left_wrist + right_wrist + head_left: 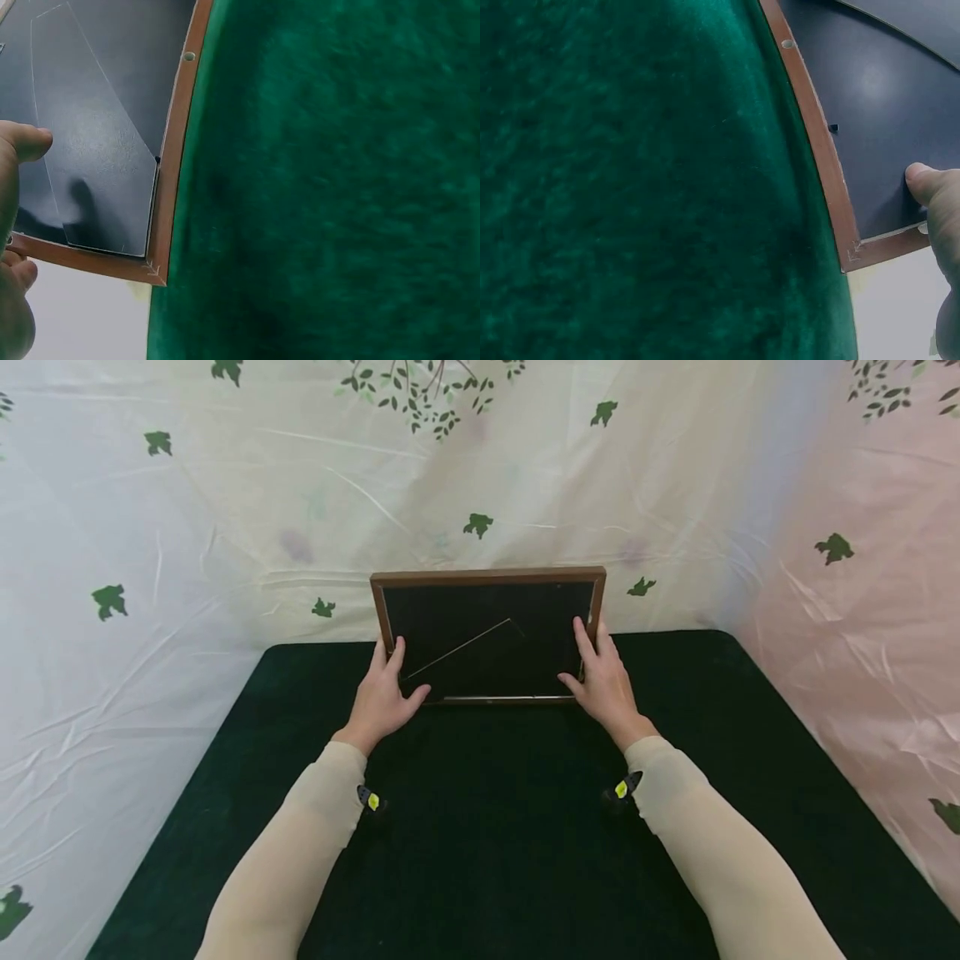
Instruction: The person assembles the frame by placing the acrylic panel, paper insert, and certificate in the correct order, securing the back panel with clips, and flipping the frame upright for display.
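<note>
A picture frame (480, 578) with a brown wooden border stands tilted at the far side of the green-covered table, its dark back panel (465, 610) facing me. Thin pale lines outline a tapered flap (97, 165) lying on that panel. My left hand (378, 700) grips the frame's left side, thumb over the panel and fingers at the outer edge. On the opposite side my right hand (606, 685) holds the border, its thumb likewise over the panel. Small pale spots and a dark tab (834, 128) show along the border. The frame's front is hidden.
A dark green cloth (495, 827) covers the table under my forearms. Pale curtains (337, 510) printed with green leaves hang behind the table and along both sides. Each wrist carries a small dark device with a yellow mark.
</note>
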A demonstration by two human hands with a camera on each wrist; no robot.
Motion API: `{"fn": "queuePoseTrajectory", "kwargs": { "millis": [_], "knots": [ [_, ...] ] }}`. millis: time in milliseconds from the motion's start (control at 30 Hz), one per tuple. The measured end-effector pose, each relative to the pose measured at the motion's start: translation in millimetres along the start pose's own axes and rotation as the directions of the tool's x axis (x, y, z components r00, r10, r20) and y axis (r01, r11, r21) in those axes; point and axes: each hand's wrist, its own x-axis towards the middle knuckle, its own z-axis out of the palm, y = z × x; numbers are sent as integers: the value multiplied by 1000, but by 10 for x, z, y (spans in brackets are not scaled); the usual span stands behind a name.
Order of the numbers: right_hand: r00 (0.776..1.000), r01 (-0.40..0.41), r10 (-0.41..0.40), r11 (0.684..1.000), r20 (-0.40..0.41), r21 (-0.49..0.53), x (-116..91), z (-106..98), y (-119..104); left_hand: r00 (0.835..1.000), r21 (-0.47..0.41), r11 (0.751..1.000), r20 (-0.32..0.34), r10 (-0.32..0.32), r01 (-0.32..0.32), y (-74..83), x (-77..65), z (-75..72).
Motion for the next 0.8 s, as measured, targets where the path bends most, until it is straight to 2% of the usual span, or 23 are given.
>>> {"fn": "queuePoseTrajectory", "kwargs": {
  "millis": [267,433,633,800],
  "knots": [
    [1000,-11,11,1000,-4,12,-51,39,11,998,-8,998,-30,60,-61,-55,-45,37],
    [999,22,-21,999,-48,31,5,-9,-18,998,6,998,-15,58,-58,-63,-63,29],
    [985,94,-94,996,-142,-8,195,-221,-36,1000,18,999,16,26,-27,-75,-68,37],
    [969,179,-195,977,-150,-115,415,-483,-73,1000,12,1000,25,-1,1,-79,-88,36]
  ]
}}
